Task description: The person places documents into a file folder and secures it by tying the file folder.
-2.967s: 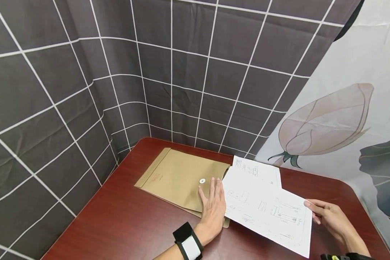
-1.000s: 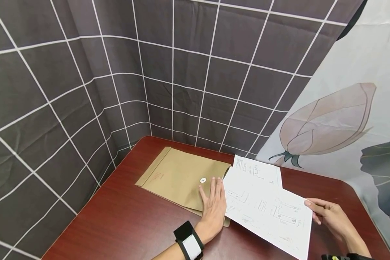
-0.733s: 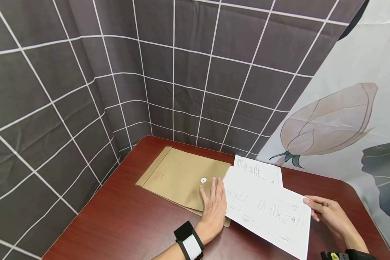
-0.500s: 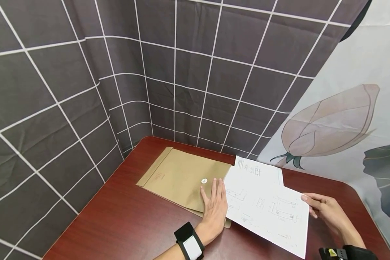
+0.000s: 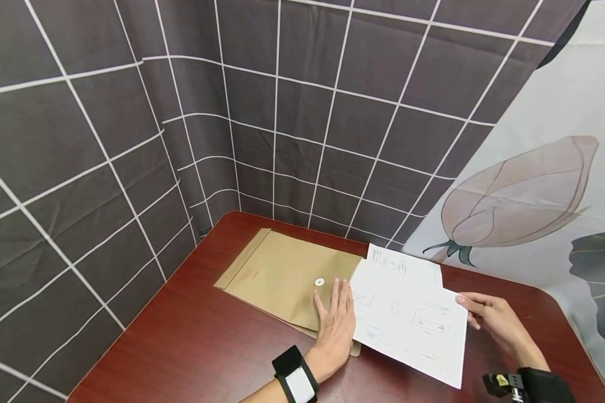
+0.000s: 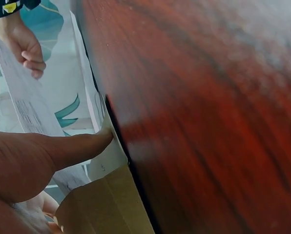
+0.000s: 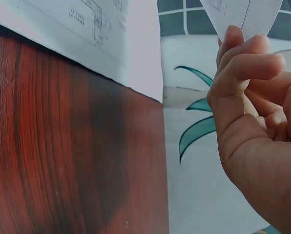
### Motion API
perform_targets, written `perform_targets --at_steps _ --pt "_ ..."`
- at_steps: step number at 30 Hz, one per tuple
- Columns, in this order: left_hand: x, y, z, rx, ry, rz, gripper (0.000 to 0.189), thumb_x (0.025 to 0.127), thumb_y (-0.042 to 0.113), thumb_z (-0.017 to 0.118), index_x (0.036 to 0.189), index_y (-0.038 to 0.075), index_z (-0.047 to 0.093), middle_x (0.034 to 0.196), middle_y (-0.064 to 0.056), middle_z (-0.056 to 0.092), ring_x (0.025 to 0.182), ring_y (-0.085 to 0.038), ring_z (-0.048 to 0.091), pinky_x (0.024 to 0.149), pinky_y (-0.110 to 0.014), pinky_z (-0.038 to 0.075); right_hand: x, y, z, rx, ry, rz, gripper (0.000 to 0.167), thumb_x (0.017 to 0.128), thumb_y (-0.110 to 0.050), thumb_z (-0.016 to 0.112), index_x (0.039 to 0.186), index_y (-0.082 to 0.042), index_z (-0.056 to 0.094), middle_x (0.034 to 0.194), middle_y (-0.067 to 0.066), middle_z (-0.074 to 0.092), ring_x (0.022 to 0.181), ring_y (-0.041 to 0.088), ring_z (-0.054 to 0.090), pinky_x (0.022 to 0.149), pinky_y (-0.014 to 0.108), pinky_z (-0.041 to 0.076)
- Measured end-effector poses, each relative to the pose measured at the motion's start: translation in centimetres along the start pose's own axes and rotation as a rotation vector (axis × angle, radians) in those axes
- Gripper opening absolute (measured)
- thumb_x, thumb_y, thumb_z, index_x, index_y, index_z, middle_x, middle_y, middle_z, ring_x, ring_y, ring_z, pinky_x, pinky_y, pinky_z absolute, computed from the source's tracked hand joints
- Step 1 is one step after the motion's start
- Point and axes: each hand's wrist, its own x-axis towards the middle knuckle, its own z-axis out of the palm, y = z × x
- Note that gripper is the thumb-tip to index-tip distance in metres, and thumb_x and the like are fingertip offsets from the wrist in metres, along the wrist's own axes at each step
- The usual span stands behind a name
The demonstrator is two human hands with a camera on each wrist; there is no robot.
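Observation:
A brown kraft envelope (image 5: 282,274) with a white button lies flat, its flap end at the far left. My left hand (image 5: 336,327) rests on the envelope's right end with straight, slightly spread fingers. In the left wrist view, its thumb (image 6: 82,148) lies along the envelope's edge (image 6: 109,207). My right hand (image 5: 496,319) pinches the right corner of a white sheet of paper (image 5: 408,324) printed with line diagrams. The sheet's left end lies right at the envelope's mouth, beside my left fingers. In the right wrist view, thumb and fingers (image 7: 243,63) meet on the paper's corner (image 7: 255,17).
Another printed sheet (image 5: 403,266) lies behind the held one, partly covered by it. The dark red wooden table (image 5: 196,341) runs back to a grey gridded curtain (image 5: 302,140) and a white flower-print cloth (image 5: 524,112) at the right.
My right hand has shifted left and slightly away from me, carrying its end of the sheet toward the envelope. My left hand stays on the envelope. The head view has turned slightly.

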Motion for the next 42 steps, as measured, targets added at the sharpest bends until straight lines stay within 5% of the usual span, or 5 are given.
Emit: perform_targets --at_steps 8,29,42 --pt "-0.2 0.1 0.0 -0.001 0.023 -0.009 0.069 0.080 0.003 0.064 0.144 -0.002 0.037 0.152 -0.014 0.030 0.142 -0.030 0.018 0.101 -0.067 0.023 0.8 -0.6 0.7 0.040 -0.008 -0.019 0.057 0.095 -0.033 0.058 0.129 0.012 0.048 0.074 0.006 0.057 0.058 0.015 0.050 0.053 0.032 0.041" --pt "-0.4 0.1 0.1 0.003 0.036 0.012 0.077 0.075 0.008 0.071 0.143 -0.002 0.037 0.152 -0.016 0.030 0.141 -0.030 0.020 0.100 -0.068 0.024 2.7 -2.1 3.1 0.016 -0.009 -0.066 0.056 0.094 -0.032 0.060 0.129 0.009 0.049 0.072 0.008 0.054 0.059 0.022 0.052 0.055 0.033 0.043" --pt "-0.5 0.0 0.3 -0.028 0.041 0.019 0.082 0.072 0.012 0.076 0.143 -0.003 0.037 0.151 -0.017 0.030 0.141 -0.031 0.020 0.099 -0.068 0.023 3.9 -3.4 4.6 0.015 -0.013 -0.075 0.053 0.094 -0.031 0.061 0.125 0.010 0.052 0.068 0.005 0.050 0.056 0.016 0.049 0.051 0.028 0.039"
